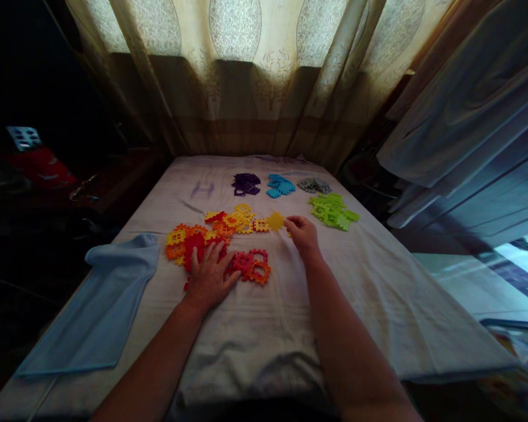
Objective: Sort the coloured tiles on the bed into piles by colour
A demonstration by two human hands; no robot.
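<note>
My left hand [210,276] lies with fingers spread on red building tiles [194,246] in a mixed heap of red, orange and yellow notched pieces. Pinched between the thumb and fingers of my right hand [303,234] is a flat yellow building tile [276,221], held just right of a yellow window-shaped tile [261,225]. Orange tiles [175,251] fill the heap's left side. Close to my left thumb sit pink tiles [243,261] and an orange frame tile [259,272]. Part of the heap is hidden under my left hand.
Sorted piles lie farther back: purple tiles [246,184], blue tiles [280,186], grey tiles [314,186] and green tiles [333,211]. A light blue cloth [110,299] rests at the left edge of the sheet-covered table [356,305]. Patterned curtains [255,105] hang behind.
</note>
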